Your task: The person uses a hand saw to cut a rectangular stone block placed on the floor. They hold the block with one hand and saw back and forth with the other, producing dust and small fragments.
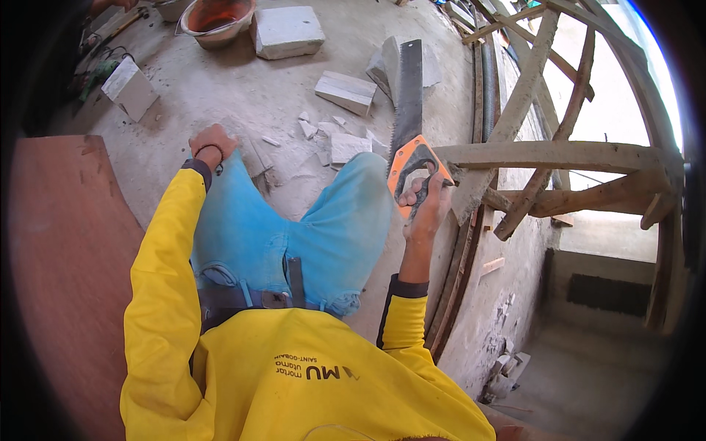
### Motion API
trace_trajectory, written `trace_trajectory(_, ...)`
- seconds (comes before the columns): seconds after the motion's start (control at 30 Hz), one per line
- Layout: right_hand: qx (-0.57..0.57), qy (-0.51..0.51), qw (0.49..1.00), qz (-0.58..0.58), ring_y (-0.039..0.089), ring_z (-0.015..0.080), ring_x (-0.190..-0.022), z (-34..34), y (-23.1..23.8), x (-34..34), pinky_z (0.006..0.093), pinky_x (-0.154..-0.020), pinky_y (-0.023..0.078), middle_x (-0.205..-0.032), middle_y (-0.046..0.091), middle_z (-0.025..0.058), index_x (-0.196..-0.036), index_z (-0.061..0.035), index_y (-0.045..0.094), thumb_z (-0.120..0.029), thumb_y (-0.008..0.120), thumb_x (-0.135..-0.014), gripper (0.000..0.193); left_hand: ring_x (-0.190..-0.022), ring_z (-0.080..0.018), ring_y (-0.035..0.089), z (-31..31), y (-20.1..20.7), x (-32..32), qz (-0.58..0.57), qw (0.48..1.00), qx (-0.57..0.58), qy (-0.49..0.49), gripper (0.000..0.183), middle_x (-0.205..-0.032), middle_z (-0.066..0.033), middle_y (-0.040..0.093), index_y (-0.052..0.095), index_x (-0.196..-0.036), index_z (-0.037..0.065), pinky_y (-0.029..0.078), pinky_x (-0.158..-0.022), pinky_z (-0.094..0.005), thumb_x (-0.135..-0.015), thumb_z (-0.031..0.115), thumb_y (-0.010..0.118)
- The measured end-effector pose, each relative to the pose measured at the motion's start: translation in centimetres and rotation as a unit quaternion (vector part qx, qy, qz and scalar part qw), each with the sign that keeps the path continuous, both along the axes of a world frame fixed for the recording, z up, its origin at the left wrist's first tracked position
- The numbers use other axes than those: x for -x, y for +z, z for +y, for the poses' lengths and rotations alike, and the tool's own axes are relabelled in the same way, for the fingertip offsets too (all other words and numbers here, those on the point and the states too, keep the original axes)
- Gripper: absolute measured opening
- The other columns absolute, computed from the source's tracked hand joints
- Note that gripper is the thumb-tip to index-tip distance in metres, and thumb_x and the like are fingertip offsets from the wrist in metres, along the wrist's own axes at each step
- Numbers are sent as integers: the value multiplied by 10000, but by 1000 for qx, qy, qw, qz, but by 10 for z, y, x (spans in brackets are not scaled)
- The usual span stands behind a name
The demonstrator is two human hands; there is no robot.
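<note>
My right hand (426,197) is closed round the orange and black handle of a hand saw (408,95). Its dark toothed blade points up and away, above the floor beyond my right knee. My left hand (212,140) is at my left knee, knuckles up and fingers curled down. What lies under those fingers, if anything, is hidden. Beside that knee a pale block (255,156) partly shows. Broken pale pieces (309,130) and a small cut block (348,148) lie on the dusty floor between and beyond my knees.
Ahead lie a wedge-shaped block (346,92), a large white block (288,33) and a bucket (218,22) with an orange inside. Another block (130,88) is at the left, above a brown board (70,220). Rough timber framing (544,156) stands close right, beside a drop to a lower level.
</note>
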State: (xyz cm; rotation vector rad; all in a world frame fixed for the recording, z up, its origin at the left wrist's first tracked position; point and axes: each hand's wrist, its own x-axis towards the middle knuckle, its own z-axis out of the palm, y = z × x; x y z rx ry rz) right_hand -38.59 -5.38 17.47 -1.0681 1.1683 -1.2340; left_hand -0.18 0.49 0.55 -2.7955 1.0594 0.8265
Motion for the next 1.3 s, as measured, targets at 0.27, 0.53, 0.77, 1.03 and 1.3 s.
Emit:
trace_trajectory(0.27,2,-10,1000,8,457,116,-531,20,-4,9,300,-486,436,-714,461,28,-1386,40,485,-370,484,-1088,507,-1186,-330,660,0,-3,-1,-2,1000,-1,0,536,-1268,-128,705,716,-1228,140,474,-1015,-502,-874,538,658)
trace_trajectory(0.53,-13,-22,1000,-2,447,117,-540,38,-7,17,307,-504,438,-712,457,26,-1405,45,468,-355,479,-1092,509,-1198,-352,653,-1,-7,-6,1,1000,-12,-9,560,-1271,-143,700,699,-1253,140,505,-1006,-504,-885,560,654)
trace_trajectory(0.77,-13,-23,1000,1,445,118,-545,60,-7,22,301,-520,435,-729,461,31,-1413,62,447,-347,464,-1097,516,-1184,-342,662,0,-3,-2,-8,1000,1,-8,557,-1270,-139,703,715,-1237,128,489,-1002,-502,-884,554,651)
trace_trajectory(1.03,-43,-43,998,-16,441,119,-565,79,-4,27,308,-540,432,-752,462,31,-1430,34,446,-312,450,-1104,475,-1197,-346,652,-2,-5,-3,-7,1000,5,-14,562,-1275,-148,698,714,-1235,120,494,-1005,-497,-887,555,646)
trace_trajectory(1.3,-46,-44,998,-27,435,119,-572,101,-5,33,305,-548,430,-760,468,26,-1438,27,444,-311,448,-1104,475,-1210,-335,646,-1,-16,-6,-23,1000,-8,-17,557,-1291,-130,691,699,-1260,154,496,-1022,-488,-893,567,628)
